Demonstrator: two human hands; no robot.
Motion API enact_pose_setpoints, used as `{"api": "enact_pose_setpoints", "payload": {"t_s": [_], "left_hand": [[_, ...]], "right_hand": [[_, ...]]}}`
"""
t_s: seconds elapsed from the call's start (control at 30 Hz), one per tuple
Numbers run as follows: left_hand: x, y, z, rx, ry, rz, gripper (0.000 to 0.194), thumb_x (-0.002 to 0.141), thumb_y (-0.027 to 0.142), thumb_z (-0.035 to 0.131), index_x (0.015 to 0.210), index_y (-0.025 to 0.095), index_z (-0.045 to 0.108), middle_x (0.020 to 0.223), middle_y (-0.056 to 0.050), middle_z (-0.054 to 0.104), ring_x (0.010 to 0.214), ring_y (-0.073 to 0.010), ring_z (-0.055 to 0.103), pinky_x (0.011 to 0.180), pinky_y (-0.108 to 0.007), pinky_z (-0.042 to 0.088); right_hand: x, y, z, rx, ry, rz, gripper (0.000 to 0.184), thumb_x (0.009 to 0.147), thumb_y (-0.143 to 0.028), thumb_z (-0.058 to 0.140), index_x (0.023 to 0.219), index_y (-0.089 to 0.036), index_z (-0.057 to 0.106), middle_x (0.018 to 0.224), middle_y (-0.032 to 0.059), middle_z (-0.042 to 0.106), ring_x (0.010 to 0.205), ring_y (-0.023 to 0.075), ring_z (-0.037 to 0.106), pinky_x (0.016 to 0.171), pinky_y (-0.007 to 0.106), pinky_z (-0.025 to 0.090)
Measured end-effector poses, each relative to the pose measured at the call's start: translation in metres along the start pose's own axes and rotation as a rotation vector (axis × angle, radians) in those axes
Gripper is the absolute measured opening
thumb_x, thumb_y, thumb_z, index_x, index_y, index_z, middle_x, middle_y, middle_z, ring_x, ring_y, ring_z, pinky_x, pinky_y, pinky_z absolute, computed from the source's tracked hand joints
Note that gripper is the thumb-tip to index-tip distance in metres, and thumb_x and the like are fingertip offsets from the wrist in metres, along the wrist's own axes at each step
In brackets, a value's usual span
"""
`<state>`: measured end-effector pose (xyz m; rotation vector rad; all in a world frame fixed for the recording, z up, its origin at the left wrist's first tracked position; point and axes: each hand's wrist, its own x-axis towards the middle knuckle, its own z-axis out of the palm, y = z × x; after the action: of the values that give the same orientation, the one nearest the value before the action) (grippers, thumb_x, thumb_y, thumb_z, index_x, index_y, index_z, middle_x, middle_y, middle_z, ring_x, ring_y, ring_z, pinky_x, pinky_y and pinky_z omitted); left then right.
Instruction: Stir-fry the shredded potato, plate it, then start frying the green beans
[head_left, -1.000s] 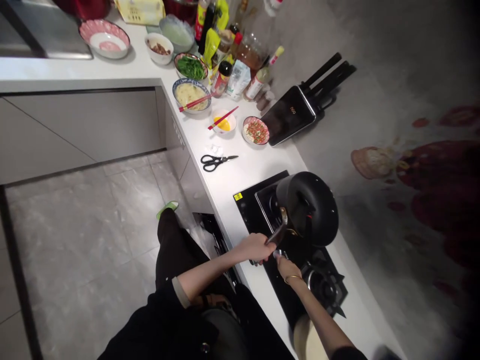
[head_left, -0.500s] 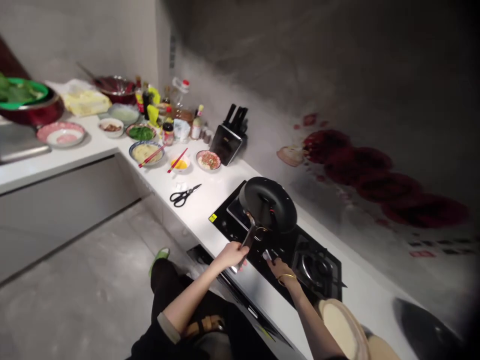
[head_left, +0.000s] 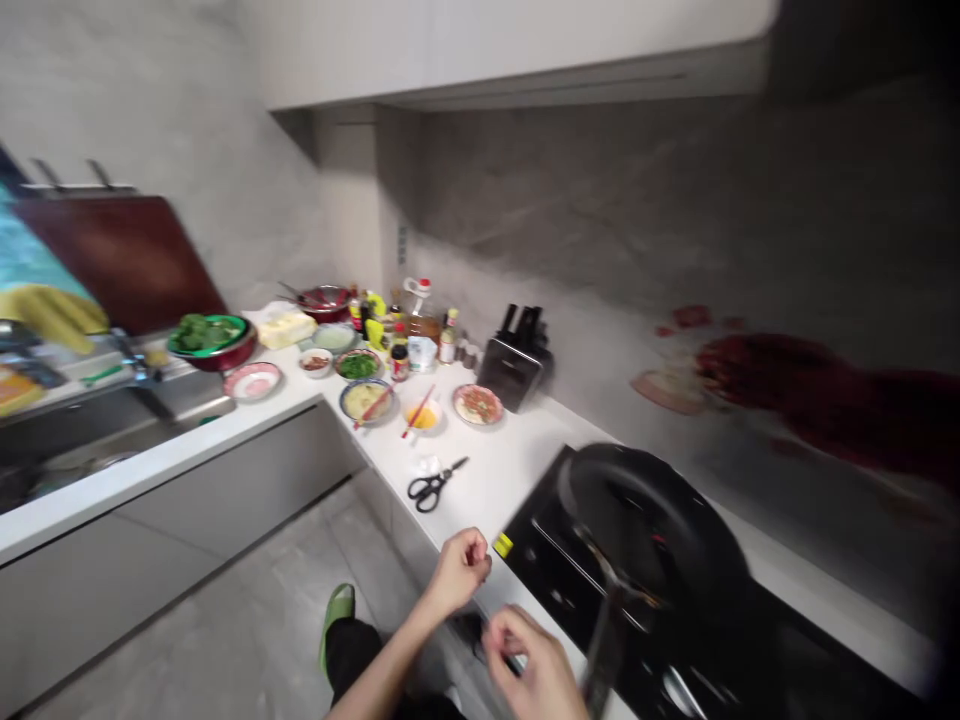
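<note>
My left hand (head_left: 459,572) is in front of the counter edge, fingers curled in with nothing visible in them. Lower and closer to me, my right hand (head_left: 534,662) is loosely bent, with a gap between thumb and fingers and nothing held. Both hands are apart from the dark frying pan (head_left: 630,530), which sits on the black gas stove (head_left: 547,585). The pan's handle (head_left: 604,640) points toward me, just right of my right hand. Black kitchen scissors (head_left: 431,490) lie on the counter beyond my left hand.
A knife block (head_left: 514,370) stands against the wall. Near it are a bowl of yellow liquid (head_left: 424,418) with red chopsticks, a plate of chopped food (head_left: 478,404), a bowl of greens (head_left: 358,365) and several bottles. The sink (head_left: 180,410) is at left; a cabinet (head_left: 525,45) hangs overhead.
My left hand has let go of the pan handle and moved left. My right hand has come off the stove knob toward me. The view has swung up and left.
</note>
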<state>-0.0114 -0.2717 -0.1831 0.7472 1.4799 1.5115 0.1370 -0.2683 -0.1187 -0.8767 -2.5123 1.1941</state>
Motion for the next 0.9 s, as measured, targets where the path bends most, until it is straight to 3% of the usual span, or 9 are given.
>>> {"api": "enact_pose_setpoints", "payload": {"t_s": [0.07,0.13,0.17,0.27,0.37,0.43,0.53,0.67,0.9], "left_hand": [[0.007,0.004,-0.049,0.068,0.136,0.087,0.018,0.063,0.015,0.054,0.057,0.019,0.038,0.052,0.007,0.040,0.050,-0.0074,0.039,0.052,-0.020,0.033],[0.011,0.008,-0.107,0.129,0.287,0.149,0.010,0.064,0.015,0.054,0.060,0.018,0.045,0.062,0.002,0.053,0.063,-0.0113,0.051,0.062,-0.022,0.039],[0.012,0.009,-0.139,0.147,0.349,0.164,0.004,0.066,0.017,0.054,0.065,0.017,0.051,0.072,-0.001,0.059,0.072,-0.0139,0.056,0.067,-0.024,0.041],[0.011,0.015,-0.233,0.134,0.470,0.122,0.021,0.069,0.025,0.056,0.089,0.018,0.060,0.093,-0.007,0.065,0.086,-0.0191,0.060,0.072,-0.028,0.045],[0.010,0.026,-0.316,0.142,0.550,0.087,0.025,0.073,0.034,0.056,0.090,0.017,0.061,0.091,-0.009,0.066,0.084,-0.0206,0.062,0.072,-0.030,0.046],[0.011,0.035,-0.361,0.165,0.596,0.084,0.027,0.074,0.040,0.056,0.087,0.016,0.063,0.088,-0.009,0.067,0.083,-0.0214,0.062,0.072,-0.031,0.047],[0.014,0.045,-0.414,0.186,0.696,0.069,0.034,0.074,0.047,0.055,0.085,0.016,0.064,0.087,-0.010,0.068,0.082,-0.0218,0.063,0.070,-0.031,0.047],[0.030,0.048,-0.464,0.167,0.796,0.040,0.042,0.073,0.056,0.055,0.083,0.017,0.064,0.083,-0.009,0.068,0.078,-0.0213,0.063,0.068,-0.029,0.047],[0.098,0.041,-0.541,0.108,0.875,0.009,0.045,0.074,0.061,0.053,0.081,0.018,0.066,0.075,-0.005,0.068,0.070,-0.0185,0.061,0.065,-0.027,0.048]], "right_hand": [[0.039,-0.011,0.035,0.016,-0.168,-0.062,0.053,0.068,-0.016,0.052,0.121,-0.021,0.057,0.123,0.0092,0.058,0.116,0.0241,0.051,0.094,0.033,0.044],[0.081,-0.023,0.070,0.024,-0.314,-0.130,0.069,0.070,-0.016,0.053,0.137,-0.017,0.042,0.141,0.0086,0.042,0.131,0.0231,0.035,0.106,0.033,0.033],[0.102,-0.031,0.088,0.028,-0.360,-0.159,0.066,0.073,-0.017,0.051,0.138,-0.016,0.040,0.142,0.0086,0.040,0.131,0.0222,0.034,0.107,0.032,0.032],[0.171,-0.065,0.139,0.053,-0.405,-0.248,0.054,0.081,-0.022,0.046,0.135,-0.018,0.045,0.138,0.0081,0.045,0.128,0.0203,0.040,0.107,0.032,0.033],[0.249,-0.113,0.188,0.114,-0.333,-0.338,0.048,0.084,-0.024,0.045,0.132,-0.022,0.050,0.133,0.0070,0.052,0.123,0.0193,0.046,0.105,0.035,0.036],[0.309,-0.147,0.216,0.160,-0.282,-0.393,0.045,0.083,-0.024,0.046,0.128,-0.022,0.053,0.128,0.0074,0.056,0.119,0.0194,0.050,0.103,0.037,0.038],[0.407,-0.196,0.253,0.189,-0.213,-0.460,0.042,0.082,-0.024,0.047,0.122,-0.019,0.058,0.122,0.0098,0.060,0.114,0.0205,0.054,0.099,0.039,0.041],[0.546,-0.255,0.297,0.060,-0.137,-0.460,0.039,0.079,-0.018,0.048,0.115,-0.014,0.061,0.116,0.0120,0.063,0.108,0.0206,0.058,0.095,0.036,0.044],[0.774,-0.338,0.364,-0.035,-0.090,-0.439,0.039,0.086,-0.021,0.040,0.117,-0.006,0.057,0.116,0.0143,0.061,0.113,0.0198,0.052,0.100,0.032,0.035]]}}
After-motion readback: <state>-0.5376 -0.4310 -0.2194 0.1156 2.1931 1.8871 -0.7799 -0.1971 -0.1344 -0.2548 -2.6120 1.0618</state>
